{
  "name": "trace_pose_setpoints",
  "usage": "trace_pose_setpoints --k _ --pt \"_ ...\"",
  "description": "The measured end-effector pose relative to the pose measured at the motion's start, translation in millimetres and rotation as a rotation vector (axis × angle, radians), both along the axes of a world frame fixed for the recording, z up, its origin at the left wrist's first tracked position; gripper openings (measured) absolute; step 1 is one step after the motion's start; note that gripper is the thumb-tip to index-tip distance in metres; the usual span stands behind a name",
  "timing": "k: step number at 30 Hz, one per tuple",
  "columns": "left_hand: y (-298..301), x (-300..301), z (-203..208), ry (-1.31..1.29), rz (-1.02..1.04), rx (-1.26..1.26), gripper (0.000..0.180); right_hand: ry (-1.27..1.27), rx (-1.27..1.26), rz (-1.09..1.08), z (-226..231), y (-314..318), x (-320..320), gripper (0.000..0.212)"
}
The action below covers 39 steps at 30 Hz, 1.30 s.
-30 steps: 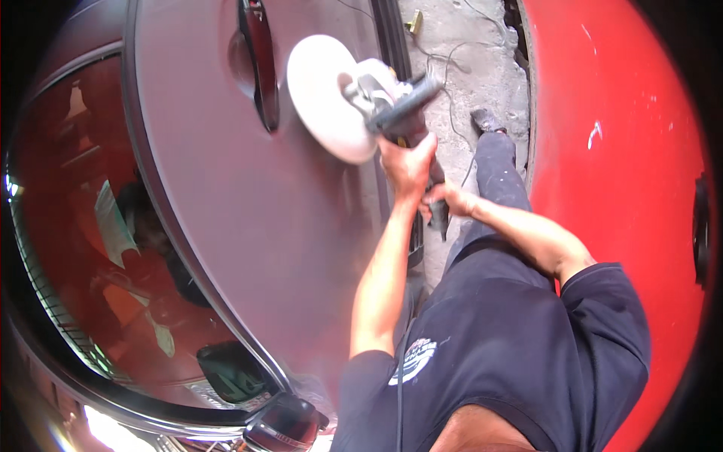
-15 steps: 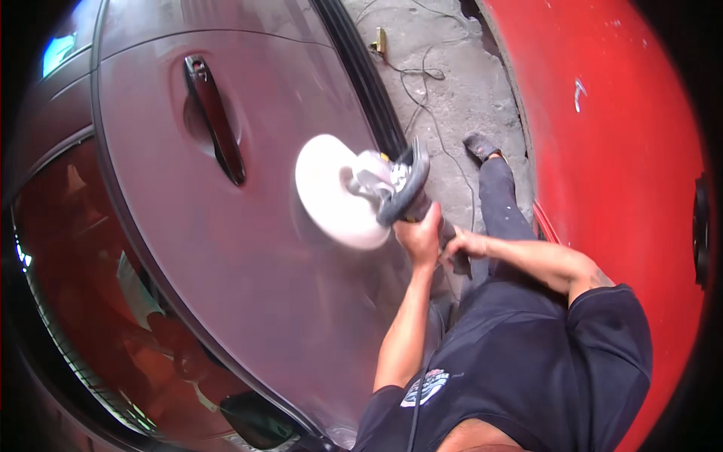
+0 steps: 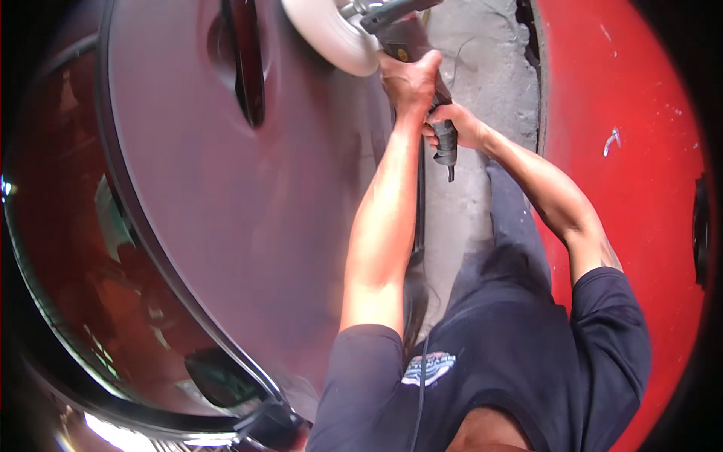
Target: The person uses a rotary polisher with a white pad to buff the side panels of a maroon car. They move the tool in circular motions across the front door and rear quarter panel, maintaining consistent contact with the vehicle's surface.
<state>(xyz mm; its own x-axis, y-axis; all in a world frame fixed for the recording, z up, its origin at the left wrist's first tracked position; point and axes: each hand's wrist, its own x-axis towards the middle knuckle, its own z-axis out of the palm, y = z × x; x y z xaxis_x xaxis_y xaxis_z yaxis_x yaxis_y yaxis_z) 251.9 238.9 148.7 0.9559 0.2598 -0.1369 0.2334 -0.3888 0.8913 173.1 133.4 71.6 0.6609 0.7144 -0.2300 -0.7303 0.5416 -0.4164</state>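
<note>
At the top of the head view is a dark polisher (image 3: pixel 404 36) with a wide white pad (image 3: pixel 335 38), blurred by motion, against the dark maroon car door (image 3: pixel 248 226). My left hand (image 3: pixel 409 87) is closed around the polisher's body, thumb up along its side. Behind it, my right hand (image 3: pixel 461 125) grips the rear of the barrel, near the taped tail where the cord comes out. A curved front handle (image 3: pixel 395 13) is partly cut off by the picture's upper edge. The door handle (image 3: pixel 245 71) lies to the left of the pad.
A red car panel (image 3: pixel 617 188) runs along my right side, with a narrow strip of grey concrete floor (image 3: pixel 493 68) between the cars. The maroon car's window (image 3: pixel 68 226) curves along the left, with a side mirror (image 3: pixel 271 422) at the lower left.
Both hands have carried the polisher away from my body, toward the top of the view, and my arms are stretched further out. The grip on it stays the same.
</note>
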Motion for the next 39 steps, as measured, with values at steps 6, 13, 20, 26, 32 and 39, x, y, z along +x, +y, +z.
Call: trace_pose_setpoints --k 6,13,20,26,32,39 --pt "38 -222 32 0.056 0.069 -0.077 0.057 -0.228 -0.143 0.086 -29 35 -190 0.033" --pt "110 -520 19 0.29 0.0 0.028 0.043 -0.713 -0.567 0.173 -82 76 -459 0.07" --pt "84 -591 105 0.162 0.083 0.313 0.047 -0.802 -0.395 0.442 -11 76 -446 0.058" --pt "72 -427 90 0.184 -0.027 -0.164 0.046 -0.695 -0.419 0.194 -5 44 -312 0.034" --pt "49 -276 82 -0.146 0.174 -0.327 0.06 -0.384 -0.285 0.067 7 45 -216 0.047" --pt "82 -456 65 -0.322 0.086 0.328 0.055 -0.518 -0.417 -0.003 -1 77 -378 0.05"
